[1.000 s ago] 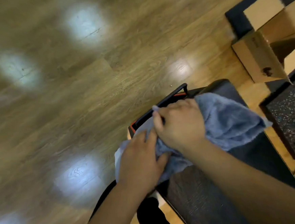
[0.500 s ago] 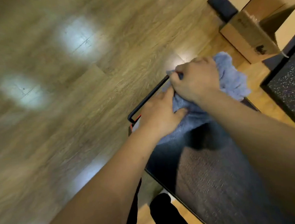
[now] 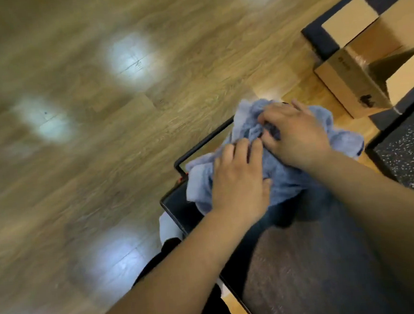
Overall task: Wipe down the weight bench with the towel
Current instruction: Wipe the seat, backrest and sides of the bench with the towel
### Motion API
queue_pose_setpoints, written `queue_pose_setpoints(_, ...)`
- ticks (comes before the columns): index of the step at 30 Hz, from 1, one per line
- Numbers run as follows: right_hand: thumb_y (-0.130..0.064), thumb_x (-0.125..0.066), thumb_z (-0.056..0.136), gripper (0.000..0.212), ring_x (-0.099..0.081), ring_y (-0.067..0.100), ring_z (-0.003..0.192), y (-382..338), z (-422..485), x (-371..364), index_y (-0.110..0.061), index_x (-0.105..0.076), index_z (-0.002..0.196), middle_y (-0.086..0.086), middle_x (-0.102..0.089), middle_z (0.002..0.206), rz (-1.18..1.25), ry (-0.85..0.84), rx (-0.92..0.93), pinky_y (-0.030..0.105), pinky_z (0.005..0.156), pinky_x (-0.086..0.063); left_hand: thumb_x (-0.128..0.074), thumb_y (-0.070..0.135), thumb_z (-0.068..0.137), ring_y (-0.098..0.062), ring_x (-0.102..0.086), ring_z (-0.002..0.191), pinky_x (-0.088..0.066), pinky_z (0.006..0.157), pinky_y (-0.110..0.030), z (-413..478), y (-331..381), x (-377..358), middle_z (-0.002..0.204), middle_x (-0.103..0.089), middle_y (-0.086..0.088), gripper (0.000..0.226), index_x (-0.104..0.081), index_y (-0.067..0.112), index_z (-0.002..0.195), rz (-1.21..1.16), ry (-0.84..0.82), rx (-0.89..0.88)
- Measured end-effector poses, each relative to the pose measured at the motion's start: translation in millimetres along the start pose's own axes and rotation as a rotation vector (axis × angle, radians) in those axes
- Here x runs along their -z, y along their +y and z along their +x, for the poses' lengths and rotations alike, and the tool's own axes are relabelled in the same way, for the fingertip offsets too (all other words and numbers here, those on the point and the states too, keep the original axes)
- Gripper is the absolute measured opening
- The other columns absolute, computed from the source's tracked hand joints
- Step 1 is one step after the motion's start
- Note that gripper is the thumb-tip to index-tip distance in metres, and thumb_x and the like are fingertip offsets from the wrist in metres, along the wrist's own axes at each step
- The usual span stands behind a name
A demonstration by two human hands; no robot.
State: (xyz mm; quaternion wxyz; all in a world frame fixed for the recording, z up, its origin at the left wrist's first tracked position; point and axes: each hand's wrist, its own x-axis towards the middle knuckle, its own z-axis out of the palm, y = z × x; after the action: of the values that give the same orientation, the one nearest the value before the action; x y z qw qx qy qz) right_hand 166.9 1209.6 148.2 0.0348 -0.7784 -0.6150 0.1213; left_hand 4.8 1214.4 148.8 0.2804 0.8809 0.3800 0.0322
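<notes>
A crumpled blue-grey towel (image 3: 287, 182) lies bunched on the far end of the dark padded weight bench (image 3: 308, 267). My left hand (image 3: 240, 181) presses flat on the towel's near left part, fingers spread. Beside it, my right hand (image 3: 296, 135) grips the bunched cloth with curled fingers. The two hands nearly touch. A black metal handle (image 3: 200, 145) of the bench frame sticks out past the towel on the left. The bench end under the cloth is hidden.
Wooden plank floor (image 3: 98, 115) spreads left and ahead. Open cardboard boxes (image 3: 359, 88) stand at the upper right on a dark mat. A speckled black rubber mat (image 3: 408, 151) lies right of the bench. A dark trouser leg (image 3: 159, 259) shows below the bench edge.
Both hands slid the towel from the middle of the pad to the far end, then drew it slightly back toward me; the cloth is more bunched now.
</notes>
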Motion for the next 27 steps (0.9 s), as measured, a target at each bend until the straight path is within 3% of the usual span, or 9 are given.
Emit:
queue_pose_setpoints(3, -0.030, -0.036, 0.076, 0.050, -0.055, 0.028, 0.112, -15.4, 9.4, -1.9, -0.026, -0.063, 0.118, 0.004, -0.067, 0.112, -0.067, -0.078, -0.033, 0.053, 0.107, -0.029, -0.060, 0.044, 0.083, -0.030, -0.036, 0.132, -0.031, 0.109, -0.041, -20.4, 7.0, -2.6, 0.146, -0.039, -0.013, 0.086, -0.023, 0.003, 0.148, -0.076, 0.015, 0.134)
queue_pose_setpoints(5, -0.036, -0.031, 0.077, 0.052, -0.055, 0.027, 0.113, -48.0, 3.2, -7.9, -0.025, -0.070, 0.108, 0.003, -0.069, 0.110, -0.066, -0.108, -0.022, 0.051, 0.106, -0.030, -0.051, 0.050, 0.083, -0.030, -0.042, 0.130, -0.034, 0.108, -0.041, -40.5, -18.7, 3.3, 0.143, -0.045, -0.015, 0.081, -0.032, 0.000, 0.144, 0.046, 0.037, 0.196)
queue_pose_setpoints(8, -0.042, -0.036, 0.080, 0.045, -0.055, 0.025, 0.104, -115.4, -11.2, -22.7, -0.023, -0.073, 0.097, 0.000, -0.070, 0.098, -0.043, -0.167, 0.059, 0.044, 0.104, -0.032, -0.038, 0.058, 0.075, -0.027, -0.049, 0.118, -0.045, 0.092, -0.038, -70.1, -71.0, 17.6, 0.135, -0.049, -0.008, 0.083, -0.036, 0.010, 0.142, 0.029, -0.083, 0.325)
queue_pose_setpoints(11, -0.041, -0.044, 0.081, 0.039, -0.056, 0.024, 0.096, -144.1, -21.3, -34.2, -0.022, -0.073, 0.098, 0.000, -0.069, 0.093, 0.024, -0.186, 0.177, 0.040, 0.099, -0.034, -0.047, 0.057, 0.074, -0.021, -0.056, 0.098, -0.044, 0.072, -0.029, -86.5, -94.1, 37.9, 0.117, -0.055, 0.001, 0.071, -0.042, 0.017, 0.133, -0.056, -0.206, 0.387)
queue_pose_setpoints(15, -0.045, -0.036, 0.081, 0.043, -0.059, 0.026, 0.085, -87.1, 6.3, -25.7, -0.023, -0.072, 0.085, 0.001, -0.070, 0.087, -0.016, -0.204, 0.244, 0.039, 0.084, -0.039, -0.054, 0.022, 0.077, -0.017, -0.060, 0.087, -0.034, 0.059, -0.024, -23.0, -83.8, 43.2, 0.093, -0.053, 0.010, 0.041, -0.052, 0.025, 0.118, -0.169, -0.299, 0.206)
queue_pose_setpoints(18, -0.049, -0.032, 0.083, 0.049, -0.059, 0.030, 0.090, -22.2, 30.3, -7.9, -0.024, -0.073, 0.090, 0.005, -0.071, 0.088, -0.156, -0.114, 0.047, 0.038, 0.081, -0.041, -0.063, 0.007, 0.072, -0.022, -0.064, 0.081, -0.052, 0.063, -0.037, 53.7, -63.8, 33.2, 0.090, -0.066, 0.001, 0.038, -0.061, 0.014, 0.110, -0.383, -0.489, 0.190)
queue_pose_setpoints(20, -0.050, -0.036, 0.084, 0.045, -0.057, 0.031, 0.098, 2.7, 35.1, 1.1, -0.027, -0.073, 0.094, 0.006, -0.071, 0.095, -0.114, -0.075, -0.115, 0.038, 0.082, -0.044, -0.065, 0.006, 0.072, -0.025, -0.063, 0.077, -0.054, 0.060, -0.038, 83.5, -48.5, 27.0, 0.087, -0.066, -0.008, 0.030, -0.063, 0.008, 0.101, -0.394, -0.576, 0.197)
queue_pose_setpoints(23, -0.045, -0.038, 0.082, 0.040, -0.054, 0.032, 0.091, -22.9, 32.7, -5.7, -0.023, -0.070, 0.077, 0.007, -0.070, 0.085, -0.113, -0.044, -0.234, 0.039, 0.085, -0.040, -0.055, 0.013, 0.078, -0.022, -0.058, 0.068, -0.040, 0.049, -0.028, 69.2, -47.7, 29.0, 0.075, -0.059, 0.000, 0.030, -0.056, 0.015, 0.108, -0.310, -0.450, 0.048)
queue_pose_setpoints(27, -0.046, -0.043, 0.083, 0.038, -0.056, 0.026, 0.084, -89.3, 1.6, -21.7, -0.021, -0.066, 0.067, 0.002, -0.066, 0.074, 0.030, -0.095, -0.073, 0.040, 0.098, -0.035, -0.047, 0.017, 0.079, -0.023, -0.063, 0.086, -0.050, 0.071, -0.034, -4.8, -92.3, 39.0, 0.097, -0.066, -0.004, 0.038, -0.057, 0.019, 0.116, -0.321, -0.277, 0.034)
